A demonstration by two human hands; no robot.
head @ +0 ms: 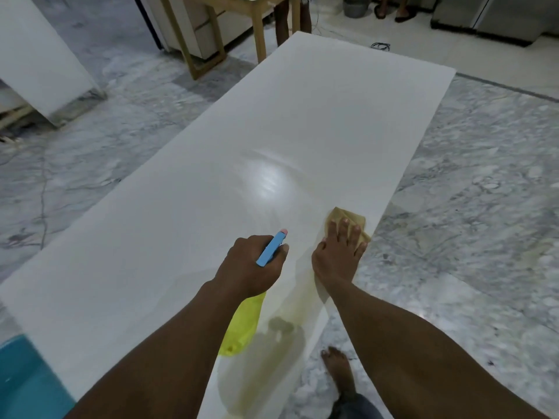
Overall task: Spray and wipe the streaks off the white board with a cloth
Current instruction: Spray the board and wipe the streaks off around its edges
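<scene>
My left hand [251, 264] is clenched round the neck of a spray bottle [242, 325] with a blue plastic head and a translucent yellow-green body, held over the long, glossy white board [272, 131]. My right hand [338, 252] presses straight, spread fingers on a thin tan cloth [348, 217] near the board's right edge. Veined grey marble floor [469, 176] surrounds it.

I'm seeing the white board [272, 131] showing a smooth, glossy face, mirroring a lamp's glare at mid-frame. The cloth [348, 216] is looking thin, soft and matt. The spray bottle [243, 322] is showing translucent yellow plastic under an opaque blue plastic head. The floor [469, 192] is gleaming like polished grey marble. At upper centre, the table [260, 34] is showing bare wood.
</scene>
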